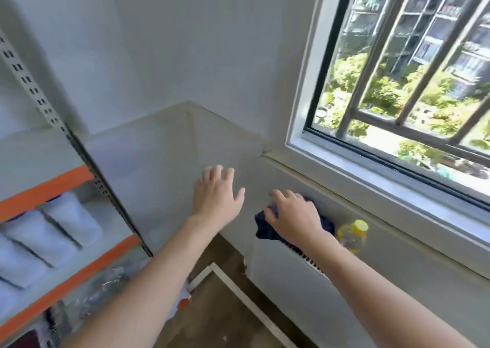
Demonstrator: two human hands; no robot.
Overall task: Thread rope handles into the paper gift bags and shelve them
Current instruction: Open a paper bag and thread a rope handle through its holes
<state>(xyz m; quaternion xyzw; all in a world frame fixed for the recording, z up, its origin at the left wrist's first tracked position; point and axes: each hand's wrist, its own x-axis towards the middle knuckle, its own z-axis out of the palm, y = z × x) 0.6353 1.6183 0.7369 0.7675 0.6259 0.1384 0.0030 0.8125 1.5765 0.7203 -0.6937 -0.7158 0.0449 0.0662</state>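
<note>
The scene is a room corner with pale grey painted walls, a brown wooden floor [220, 318] below and a large white-framed window [313, 88] at the right, barred with grey metal and showing trees and apartment blocks outside. Under the window a white flat-fronted radiator [291, 294] runs along the right wall, its top edge slotted with dark vents. At the left stands a metal shelving rack with a perforated grey upright and orange beams [45, 188]; on its middle shelf lie several white paper gift bags [71, 220], soft-edged and blurred, each crossed by a dark line that may be a rope handle, though I cannot tell. The shelf below holds crinkled clear plastic and dark shapes too smeared to identify. The left hand [214, 196] reaches forward in the air with fingers spread and relaxed, holding nothing. The right hand [294, 216] rests palm-down with loosely curved fingers on a dark navy crumpled cloth [265, 228] on the radiator top; whether it grasps the cloth I cannot tell. Just right of it stands a clear plastic bottle with a yellow cap [354, 235], partly hidden by the forearm.
</note>
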